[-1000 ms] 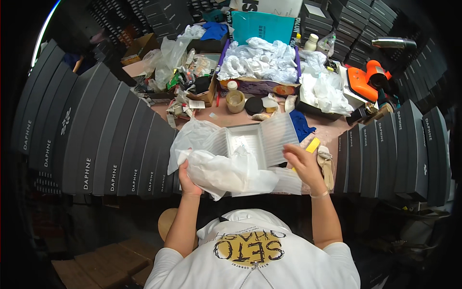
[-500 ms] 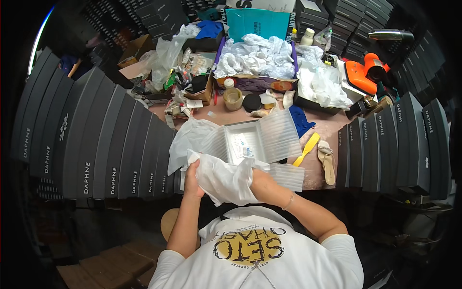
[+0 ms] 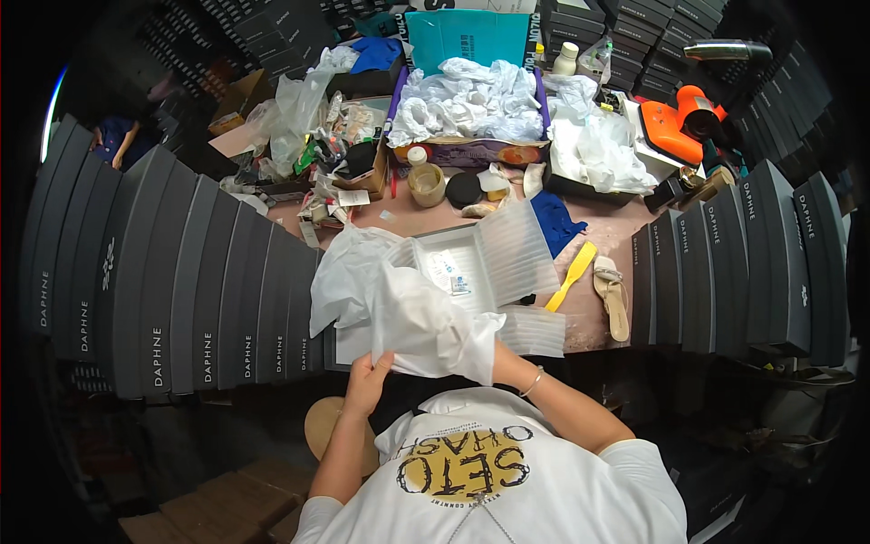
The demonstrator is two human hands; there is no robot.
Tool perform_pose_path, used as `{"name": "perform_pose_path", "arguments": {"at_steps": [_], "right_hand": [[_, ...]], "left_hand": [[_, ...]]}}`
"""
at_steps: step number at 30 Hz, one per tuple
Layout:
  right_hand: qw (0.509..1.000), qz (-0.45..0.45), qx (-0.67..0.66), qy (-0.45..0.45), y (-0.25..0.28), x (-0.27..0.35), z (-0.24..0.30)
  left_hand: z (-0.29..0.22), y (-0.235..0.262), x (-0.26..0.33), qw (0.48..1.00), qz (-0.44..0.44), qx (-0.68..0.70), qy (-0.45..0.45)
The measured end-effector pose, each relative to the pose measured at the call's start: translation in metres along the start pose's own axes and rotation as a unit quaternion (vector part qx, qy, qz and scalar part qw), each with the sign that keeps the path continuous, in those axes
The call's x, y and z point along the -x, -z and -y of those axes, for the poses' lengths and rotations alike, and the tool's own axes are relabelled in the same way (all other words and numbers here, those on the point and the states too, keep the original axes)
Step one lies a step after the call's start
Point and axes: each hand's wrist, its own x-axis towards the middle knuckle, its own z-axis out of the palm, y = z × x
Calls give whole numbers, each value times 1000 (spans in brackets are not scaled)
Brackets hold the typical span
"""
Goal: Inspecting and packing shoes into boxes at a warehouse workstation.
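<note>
My left hand (image 3: 367, 381) grips the near edge of a white drawstring-like dust bag (image 3: 426, 326) in front of my chest. My right hand (image 3: 500, 355) is mostly hidden under the same bag, only the wrist with a thin bracelet showing. The bag hangs over the front of an open grey shoe box (image 3: 462, 267) lined with white tissue paper (image 3: 349, 272). A small sachet lies inside the box. Ribbed white foam sheets (image 3: 521, 249) stand at the box's right side.
Tall stacks of dark grey shoe boxes (image 3: 181, 299) wall the left, and more (image 3: 725, 263) the right. On the pinkish table (image 3: 616, 238) lie a yellow shoehorn (image 3: 571, 276), a beige sandal (image 3: 612, 295), a blue cloth (image 3: 553, 222), a jar (image 3: 426, 181) and heaps of white bags (image 3: 471, 100).
My right hand left the foam sheet at the box's right and came in under the white bag. Both hands now hold the bag closer to my body.
</note>
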Motion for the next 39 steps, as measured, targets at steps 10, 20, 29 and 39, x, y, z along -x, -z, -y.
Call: {"name": "perform_pose_path", "arguments": {"at_steps": [10, 20, 29, 39], "right_hand": [[783, 79, -412, -460, 79, 94, -23], [608, -85, -746, -259, 65, 88, -23], [596, -40, -745, -296, 41, 79, -30], [636, 28, -717, -284, 35, 72, -24]], "left_hand": [[-104, -9, -104, 843, -187, 482, -150], [29, -103, -128, 825, 228, -478, -197], [-18, -88, -64, 992, 90, 19, -88], [-44, -106, -33, 957, 65, 247, -134]]}}
